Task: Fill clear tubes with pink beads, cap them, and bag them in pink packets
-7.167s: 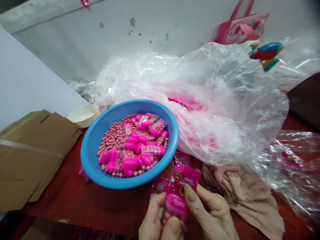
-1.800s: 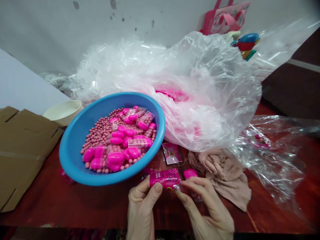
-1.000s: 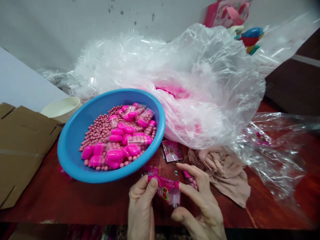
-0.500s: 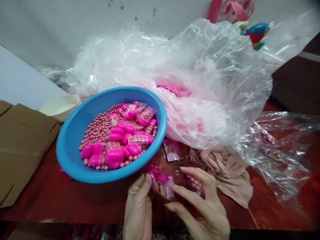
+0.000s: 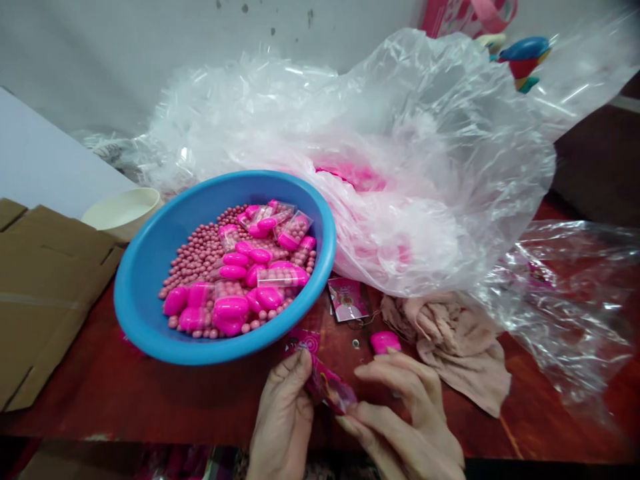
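Reddish-brown, the bench point(image 5: 185, 407) runs below a grey wall point(image 5: 200, 33), with clear plastic bags point(image 5: 425, 153) heaped along its back. Near its front edge, a small pink wrapper point(image 5: 329, 387) is held between both hands, slanting down toward the right one. The left hand point(image 5: 284, 417) rises from below, thumb uppermost and fingers curled, gripping the upper end. The right hand point(image 5: 413, 420) reaches in from the lower right, its thumb and index finger pinching the lower end, while its other fingers arch loosely above.

Just beyond these raised fingers sits a pink cap point(image 5: 385, 342); whether they touch it is unclear. A small ring point(image 5: 355, 344), a printed card point(image 5: 349, 299) and a crumpled beige cloth point(image 5: 457, 347) lie nearby. To the left stands a blue basin point(image 5: 143, 327) holding loose pink beads point(image 5: 197, 257) and pink-capped containers point(image 5: 230, 310).
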Demonstrator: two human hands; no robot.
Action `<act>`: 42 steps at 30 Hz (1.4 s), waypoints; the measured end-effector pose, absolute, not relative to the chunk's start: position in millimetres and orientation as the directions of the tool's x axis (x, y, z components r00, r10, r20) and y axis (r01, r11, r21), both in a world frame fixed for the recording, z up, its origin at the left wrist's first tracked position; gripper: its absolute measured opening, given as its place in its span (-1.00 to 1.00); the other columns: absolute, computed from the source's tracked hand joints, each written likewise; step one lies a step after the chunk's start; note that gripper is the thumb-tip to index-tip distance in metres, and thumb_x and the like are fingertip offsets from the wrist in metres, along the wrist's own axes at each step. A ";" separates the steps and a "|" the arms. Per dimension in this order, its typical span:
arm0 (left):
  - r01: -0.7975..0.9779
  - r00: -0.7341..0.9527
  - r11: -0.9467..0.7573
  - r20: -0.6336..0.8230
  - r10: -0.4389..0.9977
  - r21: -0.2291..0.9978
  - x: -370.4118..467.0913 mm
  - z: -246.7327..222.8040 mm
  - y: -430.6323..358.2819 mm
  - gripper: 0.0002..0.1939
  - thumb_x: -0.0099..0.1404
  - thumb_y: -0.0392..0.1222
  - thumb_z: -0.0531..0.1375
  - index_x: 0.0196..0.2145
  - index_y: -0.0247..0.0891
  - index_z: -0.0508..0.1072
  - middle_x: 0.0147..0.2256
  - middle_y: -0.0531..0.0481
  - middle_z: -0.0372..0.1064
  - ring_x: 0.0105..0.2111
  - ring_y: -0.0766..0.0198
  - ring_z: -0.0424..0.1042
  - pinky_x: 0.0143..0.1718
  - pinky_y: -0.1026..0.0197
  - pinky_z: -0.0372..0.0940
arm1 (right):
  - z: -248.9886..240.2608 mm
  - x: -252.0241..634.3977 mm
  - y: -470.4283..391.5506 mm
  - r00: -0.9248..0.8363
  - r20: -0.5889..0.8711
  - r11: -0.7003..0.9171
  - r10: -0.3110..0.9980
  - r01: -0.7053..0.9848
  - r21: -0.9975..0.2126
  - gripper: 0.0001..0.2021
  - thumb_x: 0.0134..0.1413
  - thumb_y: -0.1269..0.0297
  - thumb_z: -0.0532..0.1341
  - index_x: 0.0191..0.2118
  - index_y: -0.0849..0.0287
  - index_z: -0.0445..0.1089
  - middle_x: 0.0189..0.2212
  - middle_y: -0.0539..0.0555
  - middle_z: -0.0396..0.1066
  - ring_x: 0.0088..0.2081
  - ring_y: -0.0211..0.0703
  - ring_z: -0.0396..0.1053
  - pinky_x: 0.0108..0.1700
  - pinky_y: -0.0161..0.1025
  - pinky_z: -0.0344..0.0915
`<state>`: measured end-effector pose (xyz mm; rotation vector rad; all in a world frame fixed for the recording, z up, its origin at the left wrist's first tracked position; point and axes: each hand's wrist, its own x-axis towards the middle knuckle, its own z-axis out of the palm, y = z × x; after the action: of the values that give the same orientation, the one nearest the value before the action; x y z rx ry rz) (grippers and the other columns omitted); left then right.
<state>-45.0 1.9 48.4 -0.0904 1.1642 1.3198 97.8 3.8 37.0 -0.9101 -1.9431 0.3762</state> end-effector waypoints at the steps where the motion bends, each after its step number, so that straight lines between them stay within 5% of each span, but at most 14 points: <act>1: -0.780 -0.194 0.330 -0.708 0.680 0.531 -44.8 47.5 1.9 -0.73 -0.22 -0.19 0.48 -0.58 -0.34 0.51 -0.61 0.02 0.49 -0.63 0.39 0.36 -0.54 0.36 0.29 | 37.4 99.3 2.0 -0.294 0.617 0.677 0.730 0.436 -0.593 -0.88 0.01 0.52 0.24 -0.35 0.17 0.38 -0.17 0.09 0.25 -0.06 -0.02 0.17 -0.02 -0.06 0.18; 7: -0.779 -0.327 0.183 -0.638 0.697 0.600 -56.1 43.4 2.6 -0.78 -0.09 -0.25 0.44 -0.45 -0.28 0.52 -0.49 0.08 0.53 -0.55 0.34 0.42 -0.49 0.28 0.36 | 19.6 118.0 5.0 0.094 0.488 0.354 0.868 0.571 -0.740 -0.96 0.13 0.38 0.19 -0.28 0.13 0.36 -0.27 0.06 0.32 -0.21 -0.13 0.31 -0.13 -0.15 0.25; 11: -0.784 -0.344 0.174 -0.650 0.678 0.596 -59.0 44.4 2.8 -0.80 -0.08 -0.28 0.43 -0.46 -0.26 0.52 -0.48 0.09 0.54 -0.51 0.34 0.47 -0.49 0.29 0.39 | -1.0 119.1 9.2 0.046 0.399 0.179 0.916 0.842 -0.509 -0.61 0.18 0.04 0.07 -0.09 0.29 0.34 -0.19 0.27 0.36 -0.14 0.13 0.32 -0.14 0.04 0.29; 14: -0.769 -0.310 0.228 -0.661 0.684 0.597 -55.9 44.5 5.1 -0.76 -0.19 -0.24 0.47 -0.51 -0.28 0.54 -0.56 0.03 0.54 -0.59 0.32 0.47 -0.57 0.31 0.37 | -5.2 114.1 7.2 0.028 0.416 0.159 0.909 0.898 -0.409 -0.51 0.20 -0.02 0.00 -0.03 0.33 0.31 -0.20 0.33 0.39 -0.18 0.16 0.36 -0.25 0.00 0.34; 16: -0.750 -0.301 0.257 -0.661 0.687 0.609 -54.5 44.4 7.2 -0.72 -0.25 -0.21 0.49 -0.53 -0.28 0.56 -0.62 -0.01 0.53 -0.65 0.30 0.46 -0.64 0.34 0.34 | -0.9 113.1 5.2 0.074 0.334 0.137 0.940 0.812 -0.567 -0.60 0.19 0.03 0.04 -0.07 0.25 0.35 -0.30 0.21 0.43 -0.31 0.00 0.42 -0.34 -0.15 0.37; 19: -0.717 -0.301 0.277 -0.642 0.705 0.640 -53.4 46.1 9.0 -0.72 -0.26 -0.17 0.49 -0.53 -0.30 0.58 -0.63 -0.04 0.53 -0.66 0.30 0.46 -0.65 0.36 0.33 | 13.4 115.1 2.8 0.163 0.018 -0.063 0.986 0.479 -0.876 -0.70 0.09 0.07 0.18 -0.14 0.15 0.40 -0.38 0.05 0.46 -0.41 -0.19 0.45 -0.37 -0.34 0.41; 21: -0.684 -0.302 0.284 -0.615 0.728 0.672 -52.3 48.2 8.6 -0.73 -0.23 -0.14 0.48 -0.54 -0.31 0.58 -0.63 -0.04 0.54 -0.65 0.31 0.47 -0.63 0.38 0.34 | 24.5 116.1 1.8 0.176 -0.159 -0.204 0.971 0.271 -0.941 -0.66 -0.01 0.06 0.27 -0.15 0.14 0.43 -0.41 0.01 0.48 -0.42 -0.21 0.46 -0.36 -0.39 0.43; 30: -0.549 -0.324 0.272 -0.501 0.803 0.790 -43.1 47.8 2.1 -0.75 -0.08 -0.10 0.42 -0.45 -0.32 0.60 -0.54 -0.09 0.56 -0.56 0.29 0.48 -0.44 0.35 0.36 | 32.2 103.0 -4.9 0.156 -0.220 -0.239 0.963 0.117 -0.964 -0.59 -0.17 0.09 0.37 -0.15 0.15 0.51 -0.34 0.11 0.53 -0.37 -0.11 0.48 -0.35 -0.28 0.46; 33: -0.560 -0.301 0.260 -0.485 0.821 0.787 -40.3 49.0 1.9 -0.80 -0.02 -0.13 0.39 -0.43 -0.29 0.61 -0.49 -0.07 0.58 -0.47 0.25 0.52 -0.29 0.30 0.36 | 31.3 104.4 -5.0 0.123 -0.218 -0.230 0.968 0.099 -0.968 -0.62 -0.15 0.13 0.36 -0.15 0.14 0.51 -0.34 0.09 0.54 -0.36 -0.12 0.49 -0.35 -0.33 0.46; 39: -0.589 -0.271 0.265 -0.495 0.826 0.763 -38.5 52.0 3.0 -0.85 0.02 -0.16 0.37 -0.44 -0.29 0.59 -0.50 -0.06 0.57 -0.47 0.21 0.51 -0.31 0.25 0.36 | 37.7 111.9 1.9 -0.110 -0.321 -0.331 0.941 -0.091 -0.939 -0.72 -0.09 0.23 0.36 -0.17 0.04 0.52 -0.36 0.01 0.58 -0.36 -0.23 0.53 -0.30 -0.48 0.44; 42: -0.594 -0.245 0.270 -0.490 0.836 0.758 -38.8 50.7 2.5 -0.88 0.06 -0.17 0.35 -0.47 -0.28 0.57 -0.51 -0.04 0.56 -0.47 0.24 0.50 -0.29 0.26 0.35 | 36.6 110.3 2.3 -0.048 -0.337 -0.340 0.940 -0.082 -0.937 -0.71 -0.12 0.22 0.37 -0.18 0.05 0.52 -0.39 0.00 0.58 -0.39 -0.25 0.53 -0.32 -0.49 0.44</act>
<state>-38.8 2.5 50.7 0.2695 1.2057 1.3726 110.3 2.3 36.6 -1.3720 -0.9828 1.5250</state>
